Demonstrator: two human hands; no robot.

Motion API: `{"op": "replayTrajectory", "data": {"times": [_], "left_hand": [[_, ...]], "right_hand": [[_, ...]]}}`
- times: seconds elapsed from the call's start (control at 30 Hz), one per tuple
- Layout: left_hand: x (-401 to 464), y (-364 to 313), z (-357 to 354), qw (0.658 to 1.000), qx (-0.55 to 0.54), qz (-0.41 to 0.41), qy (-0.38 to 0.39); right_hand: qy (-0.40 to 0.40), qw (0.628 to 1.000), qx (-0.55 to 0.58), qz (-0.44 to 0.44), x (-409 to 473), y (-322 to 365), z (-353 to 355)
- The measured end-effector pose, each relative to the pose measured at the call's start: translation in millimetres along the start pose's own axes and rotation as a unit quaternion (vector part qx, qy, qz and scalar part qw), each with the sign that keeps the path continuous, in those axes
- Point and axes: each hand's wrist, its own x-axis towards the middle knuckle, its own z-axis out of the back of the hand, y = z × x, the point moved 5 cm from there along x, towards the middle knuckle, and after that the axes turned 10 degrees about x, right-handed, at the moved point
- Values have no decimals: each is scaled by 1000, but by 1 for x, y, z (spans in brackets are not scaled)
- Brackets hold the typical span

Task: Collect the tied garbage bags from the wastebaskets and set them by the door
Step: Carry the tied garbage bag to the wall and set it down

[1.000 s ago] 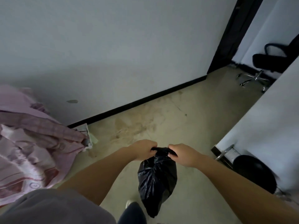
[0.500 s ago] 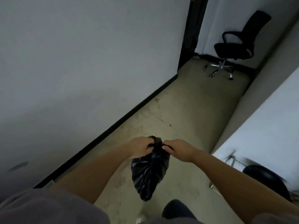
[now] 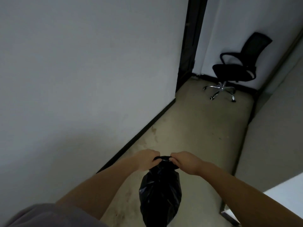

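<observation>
A black garbage bag [image 3: 160, 194] hangs in front of me above the beige floor. My left hand [image 3: 145, 158] grips the left side of its gathered top, fingers curled round the plastic. My right hand [image 3: 183, 162] pinches the right side of the same top. The two hands are close together, with a short stretch of the bag's neck between them. A dark door frame [image 3: 190, 46] stands at the far end of the white wall on my left. No wastebasket is in view.
A black swivel office chair [image 3: 236, 69] with a chrome base stands at the far end of the narrow passage. A white wall [image 3: 82, 79] with a black skirting runs along the left. A grey partition [image 3: 270, 136] and a white surface edge [image 3: 285, 195] close the right.
My view has swung right and up along the passage: the pink bedding and the black wastebasket have left the frame, the chair and door frame are nearer. Both hands keep their hold on the bag's top.
</observation>
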Motion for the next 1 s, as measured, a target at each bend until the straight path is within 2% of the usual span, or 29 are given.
{"op": "replayTrajectory", "data": {"times": [0.17, 0.37, 0.77, 1.0], "left_hand": [[91, 12, 47, 999, -25, -22, -2], [207, 28, 91, 998, 3, -59, 8], [453, 91, 188, 993, -14, -109, 39], [579, 109, 213, 995, -9, -77, 60]], "right_hand": [[-11, 1000, 6, -14, 54, -58, 62], [-33, 997, 39, -52, 120, -135, 116], [-66, 991, 58, -105, 281, -275, 255], [-24, 991, 71, -110, 357, -361, 314]]}}
